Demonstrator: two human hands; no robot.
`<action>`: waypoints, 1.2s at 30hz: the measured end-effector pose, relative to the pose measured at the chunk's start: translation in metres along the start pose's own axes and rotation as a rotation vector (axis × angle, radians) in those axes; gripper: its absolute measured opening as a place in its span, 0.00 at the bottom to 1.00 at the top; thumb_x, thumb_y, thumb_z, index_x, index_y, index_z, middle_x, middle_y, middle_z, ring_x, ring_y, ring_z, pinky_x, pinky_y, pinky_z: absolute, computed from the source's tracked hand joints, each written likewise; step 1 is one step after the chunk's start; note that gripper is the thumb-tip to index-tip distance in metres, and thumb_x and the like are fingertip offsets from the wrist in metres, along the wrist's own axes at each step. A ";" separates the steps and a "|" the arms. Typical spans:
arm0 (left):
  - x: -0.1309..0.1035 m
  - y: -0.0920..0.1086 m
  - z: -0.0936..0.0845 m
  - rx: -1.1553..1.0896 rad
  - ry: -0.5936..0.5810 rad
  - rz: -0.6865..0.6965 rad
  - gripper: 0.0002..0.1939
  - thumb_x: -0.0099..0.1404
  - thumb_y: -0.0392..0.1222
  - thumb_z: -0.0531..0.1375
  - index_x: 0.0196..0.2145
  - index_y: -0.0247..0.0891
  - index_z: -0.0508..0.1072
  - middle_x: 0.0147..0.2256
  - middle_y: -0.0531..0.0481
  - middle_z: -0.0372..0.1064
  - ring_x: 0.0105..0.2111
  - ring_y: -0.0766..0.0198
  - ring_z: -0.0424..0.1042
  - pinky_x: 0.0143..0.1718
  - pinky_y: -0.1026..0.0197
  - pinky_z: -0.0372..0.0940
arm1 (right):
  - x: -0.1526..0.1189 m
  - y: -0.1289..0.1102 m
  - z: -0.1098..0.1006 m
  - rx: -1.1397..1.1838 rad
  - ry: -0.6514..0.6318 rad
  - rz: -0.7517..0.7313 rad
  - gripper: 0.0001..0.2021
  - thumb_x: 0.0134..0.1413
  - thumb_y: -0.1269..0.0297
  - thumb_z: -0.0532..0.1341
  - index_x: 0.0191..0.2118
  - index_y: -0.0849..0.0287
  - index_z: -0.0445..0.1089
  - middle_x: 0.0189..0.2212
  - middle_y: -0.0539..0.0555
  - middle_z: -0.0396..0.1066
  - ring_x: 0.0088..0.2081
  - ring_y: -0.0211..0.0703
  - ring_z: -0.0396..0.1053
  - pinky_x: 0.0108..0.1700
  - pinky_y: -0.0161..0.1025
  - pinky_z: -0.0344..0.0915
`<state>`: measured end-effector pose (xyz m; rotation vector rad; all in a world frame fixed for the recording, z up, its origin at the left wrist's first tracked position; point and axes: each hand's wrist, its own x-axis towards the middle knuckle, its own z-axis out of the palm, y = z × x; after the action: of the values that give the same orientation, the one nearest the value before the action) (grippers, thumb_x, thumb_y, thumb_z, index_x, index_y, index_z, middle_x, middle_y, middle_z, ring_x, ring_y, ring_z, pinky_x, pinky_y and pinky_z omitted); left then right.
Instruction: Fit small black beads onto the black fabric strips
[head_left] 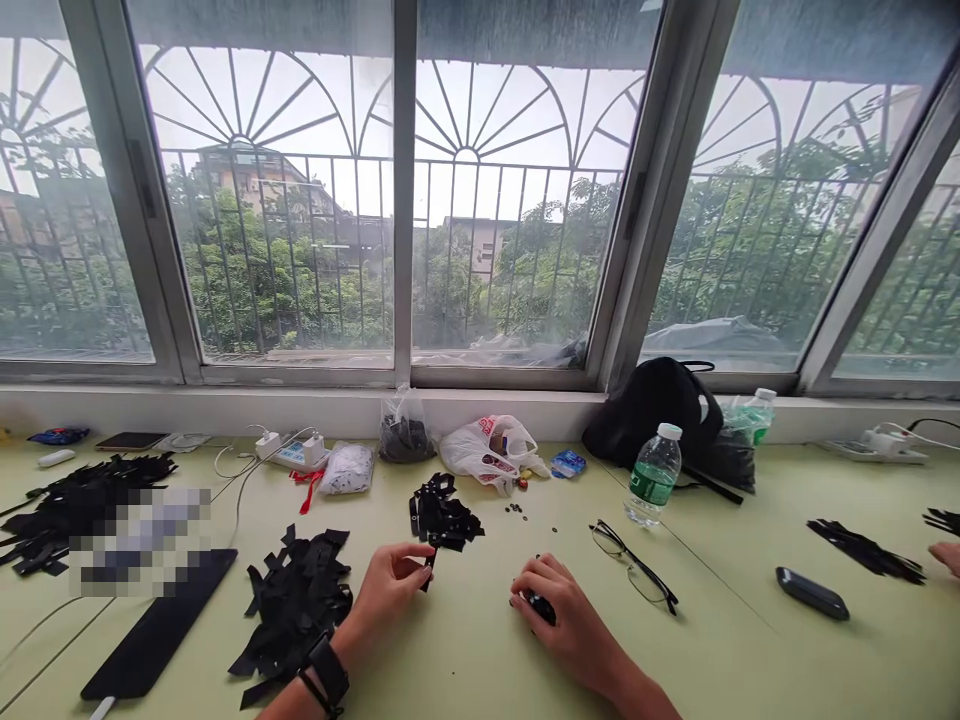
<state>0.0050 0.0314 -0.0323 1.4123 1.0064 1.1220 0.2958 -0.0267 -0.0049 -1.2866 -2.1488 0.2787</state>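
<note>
My left hand [394,590], with a black band on its wrist, pinches a short black strip [428,570] upright over the table. Just beyond it lies a pile of black strips with small metal dots [444,515]. To its left spreads a larger pile of black strips [300,600]. My right hand [551,610] rests on the table with its fingers curled over a small dark object [540,606], mostly hidden under the palm. Small dark round pieces [516,510] lie beyond my right hand.
Eyeglasses [637,568] and a water bottle [655,475] stand to the right, with a black case [812,593] farther over. Plastic bags [491,450] and a power strip [296,453] line the back. Another person's hand [946,556] shows at the right edge.
</note>
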 end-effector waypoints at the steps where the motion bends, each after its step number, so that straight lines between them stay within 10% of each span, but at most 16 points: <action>1: 0.000 0.001 0.000 -0.005 0.007 0.002 0.17 0.54 0.42 0.68 0.41 0.33 0.81 0.27 0.44 0.79 0.29 0.58 0.76 0.32 0.61 0.67 | 0.000 -0.001 -0.001 -0.001 -0.006 0.002 0.07 0.64 0.62 0.58 0.37 0.53 0.73 0.36 0.55 0.72 0.42 0.52 0.67 0.46 0.49 0.67; 36: 0.007 0.017 -0.003 -0.025 0.065 -0.017 0.20 0.49 0.49 0.70 0.39 0.34 0.83 0.37 0.40 0.81 0.39 0.52 0.78 0.41 0.56 0.70 | 0.008 0.032 -0.007 -0.023 0.212 0.059 0.07 0.58 0.64 0.57 0.33 0.56 0.72 0.32 0.54 0.72 0.40 0.51 0.67 0.46 0.47 0.63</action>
<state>0.0038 0.0364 -0.0150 1.3524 1.0448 1.1700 0.3207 -0.0048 -0.0110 -1.3318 -1.9433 0.1353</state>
